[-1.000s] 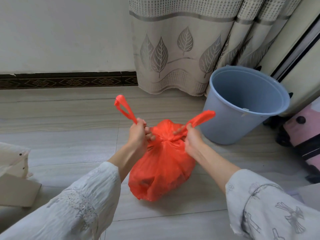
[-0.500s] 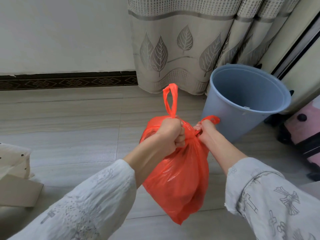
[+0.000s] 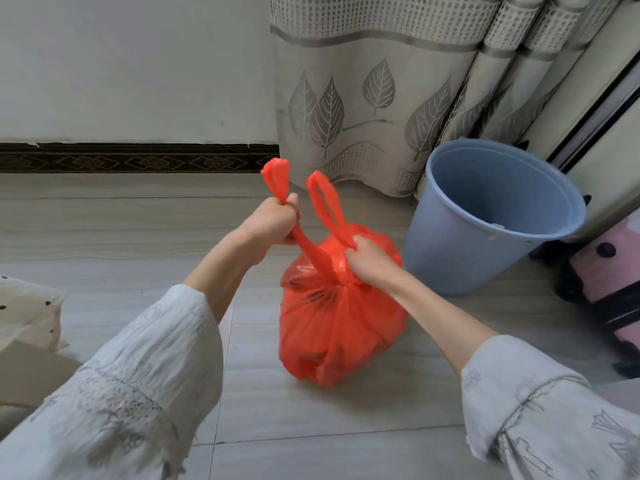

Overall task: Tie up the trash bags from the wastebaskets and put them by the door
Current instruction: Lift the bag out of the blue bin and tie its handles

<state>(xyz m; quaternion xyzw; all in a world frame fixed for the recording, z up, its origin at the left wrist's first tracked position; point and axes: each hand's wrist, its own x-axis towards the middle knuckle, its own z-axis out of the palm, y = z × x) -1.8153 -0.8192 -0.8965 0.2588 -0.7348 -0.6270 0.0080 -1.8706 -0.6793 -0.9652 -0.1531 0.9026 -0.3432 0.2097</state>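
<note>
Head view: I see the orange trash bag (image 3: 341, 327) sitting on the tiled floor (image 3: 311, 410), just left of the blue wastebasket (image 3: 491, 216). Left hand (image 3: 273, 221) fists one handle strip, which runs taut down to the bag's neck. Right hand (image 3: 369, 259) grips the other handle at the gathered neck, its loop standing above the fist. Curtain (image 3: 374, 91) hangs behind.

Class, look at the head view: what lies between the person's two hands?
Between the left hand and right hand stands one loop handle of the red trash bag, upright, above bare floor.
</note>
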